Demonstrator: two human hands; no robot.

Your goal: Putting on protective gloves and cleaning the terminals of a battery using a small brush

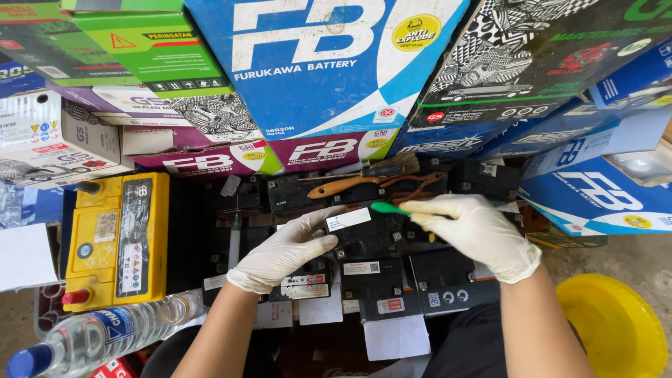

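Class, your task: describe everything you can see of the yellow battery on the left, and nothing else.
The yellow battery is a box-shaped block, seemingly plastic, seen from above. Along its top runs a dark label strip with small warning symbols; a round indicator sits on the yellow lid. A red cap covers one terminal at its near end; a dark post shows at the far end. It stands left of the black batteries, beside a clear water bottle. Neither gloved hand touches it.

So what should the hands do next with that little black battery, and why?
Probably bring the green-handled tool down onto the small black battery. The gloved left hand already steadies that battery, and the gloved right hand holds the tool just above its top, pointing at it.
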